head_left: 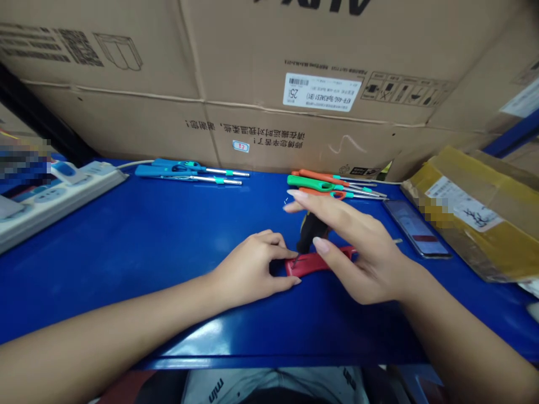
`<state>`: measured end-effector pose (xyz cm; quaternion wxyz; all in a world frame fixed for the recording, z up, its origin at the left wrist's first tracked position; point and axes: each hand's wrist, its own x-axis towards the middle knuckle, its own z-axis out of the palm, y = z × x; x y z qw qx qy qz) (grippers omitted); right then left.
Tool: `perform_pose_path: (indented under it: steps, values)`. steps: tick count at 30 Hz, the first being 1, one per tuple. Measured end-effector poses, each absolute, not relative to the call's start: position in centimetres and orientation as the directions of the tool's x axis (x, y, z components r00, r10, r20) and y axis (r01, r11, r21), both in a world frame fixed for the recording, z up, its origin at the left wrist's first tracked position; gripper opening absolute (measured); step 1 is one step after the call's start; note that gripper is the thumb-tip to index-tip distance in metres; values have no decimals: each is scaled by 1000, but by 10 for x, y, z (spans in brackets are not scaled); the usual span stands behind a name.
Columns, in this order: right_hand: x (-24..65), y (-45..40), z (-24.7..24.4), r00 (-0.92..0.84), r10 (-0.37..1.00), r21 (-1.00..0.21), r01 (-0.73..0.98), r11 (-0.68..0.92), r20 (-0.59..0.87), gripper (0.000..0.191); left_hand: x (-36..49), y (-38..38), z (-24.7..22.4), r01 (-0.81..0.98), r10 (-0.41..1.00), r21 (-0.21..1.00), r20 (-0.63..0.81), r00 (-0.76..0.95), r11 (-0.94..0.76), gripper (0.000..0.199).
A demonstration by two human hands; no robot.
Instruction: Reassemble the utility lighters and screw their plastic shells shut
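A red long-nosed lighter (310, 263) lies on the blue table in front of me, and its metal tip shows past my right hand. My left hand (257, 264) pinches the lighter's left end between thumb and fingers. Over the lighter, my right hand (364, 247) is around a black screwdriver (310, 231) with a bit of yellow on its handle. The thumb lies against the handle while the forefinger stretches out above it. The screwdriver is tilted, its shaft pointing down at the lighter's left end. Part of its handle is hidden by the right hand.
Blue lighters (181, 169) lie at the back left, and orange and green lighters (311, 182) at the back right. A white power strip (63, 193) is on the left. A phone (416, 230) and a taped package (471, 219) are on the right. Large cardboard (244, 67) stands behind.
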<state>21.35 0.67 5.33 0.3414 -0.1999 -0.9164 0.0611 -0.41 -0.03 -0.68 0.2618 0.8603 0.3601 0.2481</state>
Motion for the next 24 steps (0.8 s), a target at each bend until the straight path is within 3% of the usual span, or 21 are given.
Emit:
perform_pose_path:
  steps: [5, 8, 11, 15, 18, 24]
  values:
    - [215, 7, 53, -592, 436, -224, 399, 889, 678, 40, -4, -1, -6, 511, 745, 599, 234, 625, -616, 31]
    - [216, 8, 55, -588, 455, -217, 431, 876, 669, 41, -5, -1, -7, 516, 747, 594, 237, 622, -617, 35]
    - [215, 6, 58, -638, 442, -272, 352, 896, 631, 46, -5, -1, -7, 513, 749, 600, 239, 617, -614, 34]
    - [212, 4, 59, -575, 418, -264, 334, 905, 703, 27, -5, -1, -8, 501, 749, 612, 242, 617, -611, 27]
    - [212, 4, 59, -578, 382, -224, 327, 918, 721, 33, -4, -1, -7, 494, 748, 622, 240, 618, -608, 23]
    - [214, 4, 61, -567, 394, -324, 226, 919, 723, 36, -4, 0, -8, 490, 748, 622, 250, 614, -610, 22]
